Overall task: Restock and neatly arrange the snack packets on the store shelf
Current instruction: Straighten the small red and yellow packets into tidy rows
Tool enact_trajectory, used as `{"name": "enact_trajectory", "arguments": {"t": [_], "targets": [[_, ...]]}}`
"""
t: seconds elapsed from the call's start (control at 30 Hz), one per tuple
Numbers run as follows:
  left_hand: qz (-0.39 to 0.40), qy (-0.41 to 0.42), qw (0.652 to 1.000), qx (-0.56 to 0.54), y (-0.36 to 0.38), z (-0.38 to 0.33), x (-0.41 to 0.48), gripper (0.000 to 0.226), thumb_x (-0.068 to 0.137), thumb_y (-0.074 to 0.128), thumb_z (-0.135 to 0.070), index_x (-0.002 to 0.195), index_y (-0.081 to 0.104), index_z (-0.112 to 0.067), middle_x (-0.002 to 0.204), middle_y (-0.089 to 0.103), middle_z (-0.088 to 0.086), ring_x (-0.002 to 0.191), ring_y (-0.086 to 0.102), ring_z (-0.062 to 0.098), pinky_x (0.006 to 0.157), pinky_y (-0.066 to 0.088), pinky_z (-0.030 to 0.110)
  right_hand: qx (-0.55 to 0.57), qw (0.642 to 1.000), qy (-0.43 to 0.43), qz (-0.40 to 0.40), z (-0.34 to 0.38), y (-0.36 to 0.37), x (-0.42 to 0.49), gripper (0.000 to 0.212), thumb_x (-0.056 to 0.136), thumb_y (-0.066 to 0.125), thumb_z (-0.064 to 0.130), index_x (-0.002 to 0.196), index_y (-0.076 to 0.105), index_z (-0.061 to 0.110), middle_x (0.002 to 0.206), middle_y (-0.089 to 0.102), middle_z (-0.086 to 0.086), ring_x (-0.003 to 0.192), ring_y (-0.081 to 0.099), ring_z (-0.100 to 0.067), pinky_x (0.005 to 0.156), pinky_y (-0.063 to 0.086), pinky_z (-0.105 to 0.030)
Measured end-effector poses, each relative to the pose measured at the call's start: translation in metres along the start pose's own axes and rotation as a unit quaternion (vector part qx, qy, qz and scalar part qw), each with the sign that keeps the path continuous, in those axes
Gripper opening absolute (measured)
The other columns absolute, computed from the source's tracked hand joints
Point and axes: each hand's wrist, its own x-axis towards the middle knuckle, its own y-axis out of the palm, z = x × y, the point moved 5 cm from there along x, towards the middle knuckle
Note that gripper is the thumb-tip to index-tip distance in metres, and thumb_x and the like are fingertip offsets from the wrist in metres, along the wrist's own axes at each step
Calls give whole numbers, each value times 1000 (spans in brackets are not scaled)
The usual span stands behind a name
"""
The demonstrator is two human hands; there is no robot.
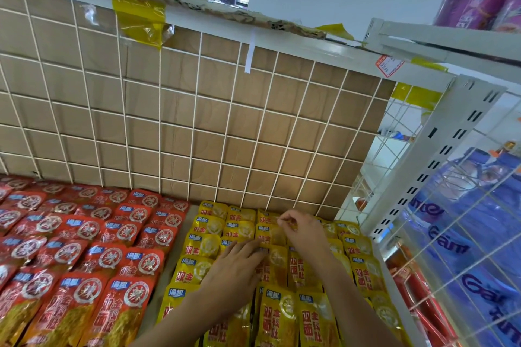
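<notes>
Left hand (239, 267) rests flat on the yellow packets (279, 315), right hand (301, 231) pinches a back one. Tug carelessly and the overlapped rows probably slide.

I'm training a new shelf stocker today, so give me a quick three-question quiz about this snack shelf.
1. True or false: the left hand lies flat on the yellow packets.
2. Which colour are the packets left of the yellow ones? A blue, B red, C green.
3. Fill in: behind the packets stands a white wire ____.
Key: 1 true; 2 B, the red packets; 3 grid.
</notes>
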Motion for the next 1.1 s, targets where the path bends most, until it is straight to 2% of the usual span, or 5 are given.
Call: {"name": "enact_trajectory", "arguments": {"t": [0.13, 0.33, 0.57, 1.0, 1.1], "targets": [[-19, -33, 999, -3, 2, 11, -4, 52, 98, 35, -38, 147, 19, -29, 156, 8, -11, 144, 5, 10, 116, 2, 28, -52, 990, 11, 131, -2, 4, -21, 24, 88, 57, 44, 97, 67, 25, 96, 57, 9, 87, 53, -5, 79, 44, -24], [-48, -30, 998, 26, 5, 19, -14, 44, 71, 45, -52, 101, 70, -31, 108, 68, -12, 99, 66, 7, 80, 52, 24, -27, 992, 19, 119, 0, 3, -30, 18, 86, 62, 39, 95, 67, 24, 99, 43, 10, 97, 50, -7, 83, 41, -22], [-13, -25, 1000, 6, 6, 24, -20, 45, 79, 35, -49, 106, 67, -33, 113, 66, -12, 102, 65, 7, 74, 54, 20, 19, 993, 47, 111, -5, 8, -26, 8, 87, 62, 31, 83, 58, 26, 97, 57, 6, 89, 52, -7, 65, 34, -11], [51, -15, 998, 22, 5, 13, -23, 39, 88, 28, -51, 111, 58, -45, 117, 63, -18, 106, 63, 8, 78, 53, 23, -22, 988, 42, 147, 1, 8, -15, 15, 85, 65, 33, 92, 67, 20, 95, 60, 7, 88, 53, -8, 76, 42, -26], [39, -28, 999, 21, 1, 17, -21, 46, 89, 24, -50, 124, 53, -42, 136, 48, -15, 126, 48, 13, 95, 44, 33, -10, 990, 46, 137, 1, 7, -17, 14, 84, 65, 32, 90, 68, 20, 89, 56, 10, 85, 51, -7, 75, 41, -25]]}}
